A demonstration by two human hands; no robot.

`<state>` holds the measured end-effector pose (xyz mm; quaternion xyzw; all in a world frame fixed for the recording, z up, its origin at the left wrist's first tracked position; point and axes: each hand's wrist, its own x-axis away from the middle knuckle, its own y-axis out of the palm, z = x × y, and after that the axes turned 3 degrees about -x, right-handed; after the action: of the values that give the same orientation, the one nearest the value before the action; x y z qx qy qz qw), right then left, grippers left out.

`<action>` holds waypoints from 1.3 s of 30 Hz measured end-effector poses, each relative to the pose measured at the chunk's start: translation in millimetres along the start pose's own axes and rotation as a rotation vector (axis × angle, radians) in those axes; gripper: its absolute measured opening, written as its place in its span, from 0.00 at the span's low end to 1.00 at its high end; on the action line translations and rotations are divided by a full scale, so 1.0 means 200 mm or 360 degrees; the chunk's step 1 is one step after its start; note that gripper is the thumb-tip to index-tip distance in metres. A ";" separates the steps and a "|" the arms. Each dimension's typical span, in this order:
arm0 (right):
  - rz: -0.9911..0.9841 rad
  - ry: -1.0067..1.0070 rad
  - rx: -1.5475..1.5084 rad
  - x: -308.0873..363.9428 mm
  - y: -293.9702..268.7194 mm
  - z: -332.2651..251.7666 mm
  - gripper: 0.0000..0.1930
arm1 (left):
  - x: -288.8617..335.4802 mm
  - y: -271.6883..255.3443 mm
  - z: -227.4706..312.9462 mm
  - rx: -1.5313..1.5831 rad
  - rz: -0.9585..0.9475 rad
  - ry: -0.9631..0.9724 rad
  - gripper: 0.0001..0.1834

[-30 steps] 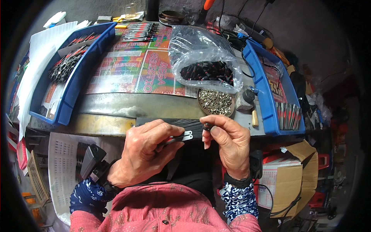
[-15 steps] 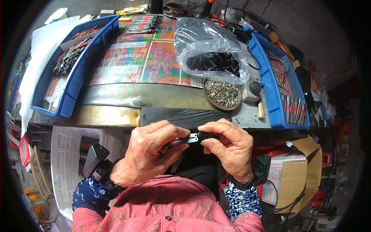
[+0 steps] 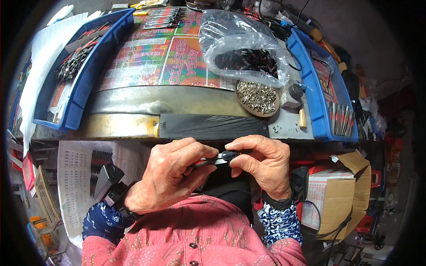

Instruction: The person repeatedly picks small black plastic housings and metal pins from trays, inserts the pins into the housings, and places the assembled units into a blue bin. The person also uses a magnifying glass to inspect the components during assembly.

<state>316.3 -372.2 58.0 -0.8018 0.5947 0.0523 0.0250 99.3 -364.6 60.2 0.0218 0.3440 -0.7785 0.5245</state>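
Note:
In front of my body, just past the bench edge, my left hand point(image 3: 177, 170) pinches a slim black-and-red part with a flat silver metal end point(image 3: 220, 159) pointing right. My right hand point(image 3: 264, 166) grips a small glossy black rounded piece point(image 3: 229, 155) between thumb and forefinger. This piece meets the metal end. The fingers of both hands are closed, and my left fingers hide most of the slim part. Beyond them on the bench, a clear plastic bag point(image 3: 242, 35) holds many small black-and-red pieces point(image 3: 248, 62). A round dish point(image 3: 268, 113) in front of it is heaped with small shiny metal parts point(image 3: 257, 96).
Blue trays at left point(image 3: 73, 116) and right point(image 3: 317, 119) hold slim black-and-red items. More such items point(image 3: 164, 18) lie in a row on a colourful printed sheet point(image 3: 133, 66). A white basket point(image 3: 73, 177) stands below left, a cardboard box point(image 3: 339, 204) below right.
The glossy black piece now shows more of its rounded side and sits over the metal end, whose two holed prongs showed before. My hands stay nearly in place; the view has shifted slightly.

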 end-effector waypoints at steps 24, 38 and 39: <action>-0.0197 -0.0004 0.0180 0.04 0.01 0.08 0.10 | 0.09 0.09 -0.07 0.0024 -0.0079 -0.0033 0.13; -0.0260 -0.0113 0.0462 0.11 0.05 0.18 0.09 | 0.22 0.15 -0.12 -0.0132 0.0018 0.0073 0.15; -0.0233 -0.0134 0.0474 0.12 0.06 0.19 0.09 | 0.23 0.15 -0.12 -0.0130 0.0023 0.0075 0.15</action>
<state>310.0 -394.7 18.7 -0.8275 0.5344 -0.0048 0.1723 95.5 -393.8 8.3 0.0212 0.3875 -0.7592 0.5225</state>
